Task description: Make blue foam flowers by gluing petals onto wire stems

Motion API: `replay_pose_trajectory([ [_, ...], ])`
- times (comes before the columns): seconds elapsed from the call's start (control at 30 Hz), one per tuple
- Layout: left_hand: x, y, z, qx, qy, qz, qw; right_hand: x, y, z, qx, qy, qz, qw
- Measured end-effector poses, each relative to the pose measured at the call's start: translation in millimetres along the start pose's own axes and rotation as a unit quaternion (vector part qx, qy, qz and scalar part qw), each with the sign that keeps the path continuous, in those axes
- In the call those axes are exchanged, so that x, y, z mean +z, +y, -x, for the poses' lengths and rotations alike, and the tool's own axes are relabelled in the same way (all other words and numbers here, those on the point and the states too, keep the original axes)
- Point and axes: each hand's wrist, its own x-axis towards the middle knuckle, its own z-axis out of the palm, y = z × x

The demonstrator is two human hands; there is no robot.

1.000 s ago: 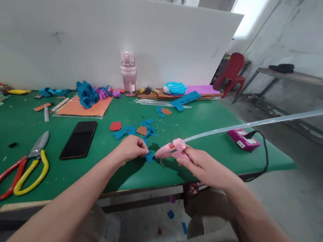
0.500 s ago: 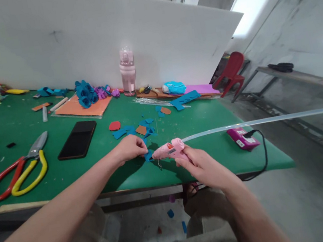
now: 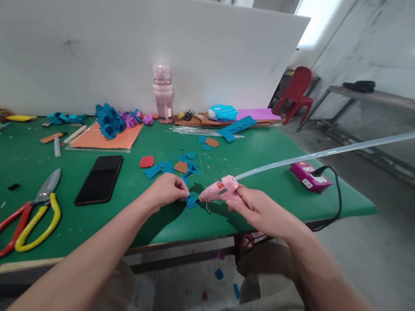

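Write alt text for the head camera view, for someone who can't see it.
A person's right hand points a pink glue gun at a small blue foam piece pinched in the left hand, above a green table. Scissors, a black phone and foam scraps lie behind.

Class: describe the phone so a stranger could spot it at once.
Start at the green table. Left of the left hand and right of the red-and-yellow scissors lies the phone. It is the only flat black slab among coloured foam scraps.
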Motion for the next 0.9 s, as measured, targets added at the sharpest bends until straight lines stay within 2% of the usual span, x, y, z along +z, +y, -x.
replay_pose_trajectory([
  [0.9,0.0,-2.5,-1.1,-0.003,-0.002,-0.004,1.0,-8.9,-4.4,4.4,0.011,0.032,-0.008,0.999],
])
